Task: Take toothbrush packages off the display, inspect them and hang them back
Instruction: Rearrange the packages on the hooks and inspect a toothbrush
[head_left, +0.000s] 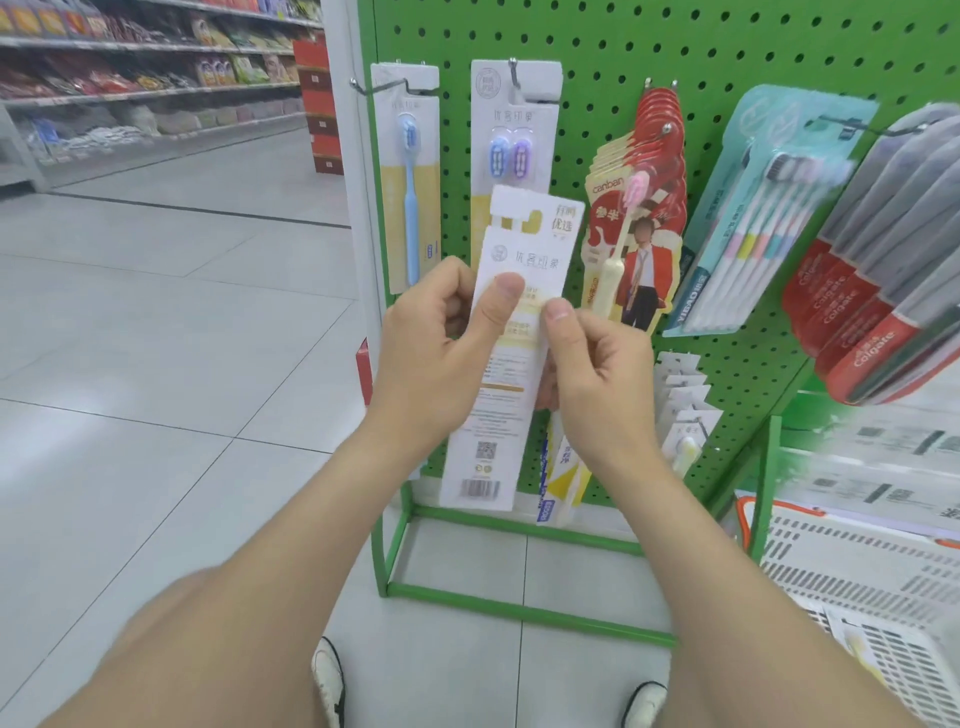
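I am looking at a pack (506, 332) that is off the board (727, 62). This is the looking part of the job. I hold the pack up in front of me with both hands, back side to me. I can see small print, a square code and a bar code low down.

My left hand (441, 343) is closed on the left edge of the pack. The thumb is flat on the front and the other fingers curl behind. My right hand (597, 364) pinches the right edge, thumb on top, fingers tucked under. Both hands grip near the middle of the pack. The top and bottom stick out past them.

The cut-out for hanging is at the top of the pack, above my hands. Just past it, higher up, is a hook (514, 70) with a two-brush pack (514, 135) on it. I think mine goes back there, but I am not sure. To hang it I would lift the pack, line the cut-out up with the hook tip and slide it on. The cut-out is small, so I must aim well.

Left of my hands hangs a blue brush pack (410, 182). To the right hang red packs (660, 156) and a multi-brush pack (769, 208).

Low to the right of my right hand is a white basket (857, 566). I cannot tell what is in it.
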